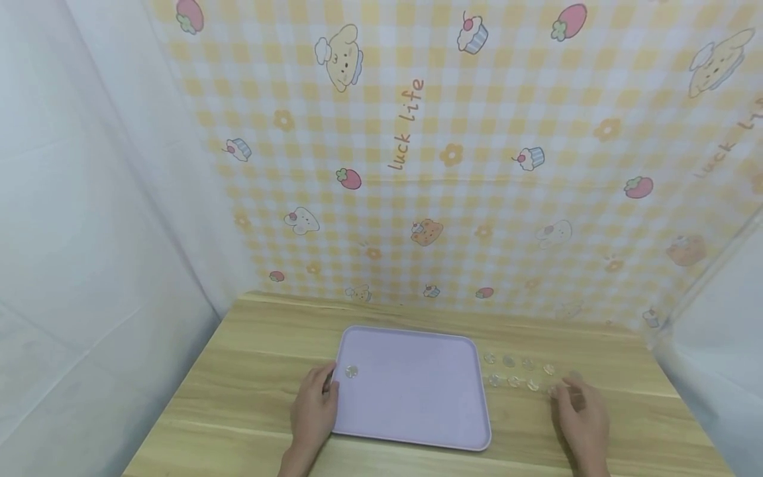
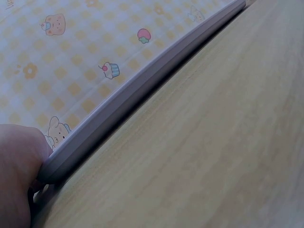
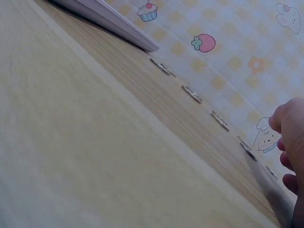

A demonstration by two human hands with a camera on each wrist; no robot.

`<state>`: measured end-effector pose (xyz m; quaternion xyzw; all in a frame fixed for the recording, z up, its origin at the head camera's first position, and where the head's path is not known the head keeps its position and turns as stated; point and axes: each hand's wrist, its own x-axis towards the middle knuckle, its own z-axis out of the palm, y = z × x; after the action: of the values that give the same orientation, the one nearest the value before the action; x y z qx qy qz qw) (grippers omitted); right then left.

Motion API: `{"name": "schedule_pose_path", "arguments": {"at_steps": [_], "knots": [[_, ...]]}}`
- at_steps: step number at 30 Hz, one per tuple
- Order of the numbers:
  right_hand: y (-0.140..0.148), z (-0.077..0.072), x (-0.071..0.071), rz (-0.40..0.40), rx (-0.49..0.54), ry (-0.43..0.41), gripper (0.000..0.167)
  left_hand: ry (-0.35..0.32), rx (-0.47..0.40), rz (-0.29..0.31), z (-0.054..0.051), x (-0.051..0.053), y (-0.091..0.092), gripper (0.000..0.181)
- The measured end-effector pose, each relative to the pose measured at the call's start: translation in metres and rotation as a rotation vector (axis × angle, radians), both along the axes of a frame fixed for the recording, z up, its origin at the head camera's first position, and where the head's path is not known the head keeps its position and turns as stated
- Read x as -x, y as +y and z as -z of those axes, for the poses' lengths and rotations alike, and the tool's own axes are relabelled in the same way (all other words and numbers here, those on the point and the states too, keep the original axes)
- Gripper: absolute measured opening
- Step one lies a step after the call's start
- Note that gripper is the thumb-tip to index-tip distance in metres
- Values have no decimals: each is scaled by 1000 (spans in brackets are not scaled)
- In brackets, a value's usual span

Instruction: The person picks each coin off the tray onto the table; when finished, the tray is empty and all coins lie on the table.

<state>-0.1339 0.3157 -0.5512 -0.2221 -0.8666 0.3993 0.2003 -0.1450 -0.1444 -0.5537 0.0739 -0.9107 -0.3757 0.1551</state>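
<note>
A pale purple rectangular tray (image 1: pixel 411 391) lies on the wooden table. My left hand (image 1: pixel 314 404) grips its left edge, the thumb over the rim and fingers partly hidden below it in the left wrist view. One thin, round, shiny coin-like piece (image 1: pixel 352 371) sits inside the tray near that edge. Right of the tray, several similar coin-like pieces (image 1: pixel 513 382) lie flat in two rows. My right hand (image 1: pixel 581 417) hovers at the right end of these rows, fingers loosely bent. In the right wrist view, its fingers (image 3: pixel 289 159) appear apart from the nearest visible coin-like piece (image 3: pixel 248 152).
A yellow-checked cloth (image 1: pixel 453 199) with cartoon prints hangs behind the table. White sheets (image 1: pixel 107 232) enclose the left and right sides. Bare wooden tabletop (image 1: pixel 232 397) extends left of the tray.
</note>
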Motion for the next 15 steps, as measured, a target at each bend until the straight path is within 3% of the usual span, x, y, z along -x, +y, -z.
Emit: {"name": "schedule_pose_path", "arguments": {"at_steps": [3, 10, 15], "knots": [[-3, 0, -1, 30, -30, 56, 31, 4, -1, -2, -1, 0, 0, 35], [-9, 4, 0, 5, -87, 299, 17, -2, 2, -2, -1, 0, 0, 35], [-20, 2, 1, -44, -62, 340, 14, -4, 5, -3, 1, 1, 1, 36]]}}
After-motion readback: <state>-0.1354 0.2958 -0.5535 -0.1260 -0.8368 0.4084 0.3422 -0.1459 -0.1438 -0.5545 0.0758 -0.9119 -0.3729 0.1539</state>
